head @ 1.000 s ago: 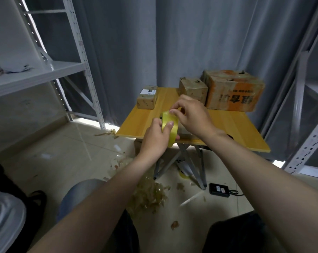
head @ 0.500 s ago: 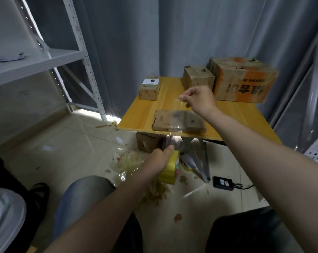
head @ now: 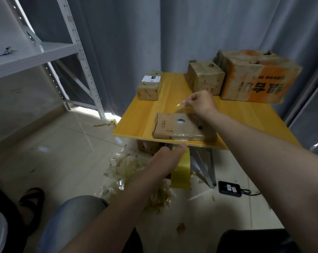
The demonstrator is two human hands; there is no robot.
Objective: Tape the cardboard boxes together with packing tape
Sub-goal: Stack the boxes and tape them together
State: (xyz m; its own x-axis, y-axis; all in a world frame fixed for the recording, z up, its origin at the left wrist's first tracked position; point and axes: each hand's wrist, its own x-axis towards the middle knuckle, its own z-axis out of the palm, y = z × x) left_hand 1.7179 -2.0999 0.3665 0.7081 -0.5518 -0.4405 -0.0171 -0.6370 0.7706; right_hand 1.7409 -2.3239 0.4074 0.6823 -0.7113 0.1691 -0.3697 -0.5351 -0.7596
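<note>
Right hand [head: 200, 102] pinched far end of clear tape strip [head: 180, 105] beyond flat cardboard box [head: 171, 127], at near edge of yellow table [head: 136, 123]. Left hand [head: 165, 157] gripped tape roll [head: 181, 173] below edge. Strip spanned box front-to-back, box directly beneath.

A yellow table [head: 245, 121] on grey metal legs [head: 207, 167] occupies the centre right. A grey curtain [head: 136, 42] fills the background. A white metal shelving rack [head: 81, 57] stands at upper left. On the tiled floor [head: 63, 152]: a pile of crumpled scraps [head: 125, 168] at centre, a black device [head: 229, 187] with cable at right, a black sandal [head: 33, 197] at lower left.
</note>
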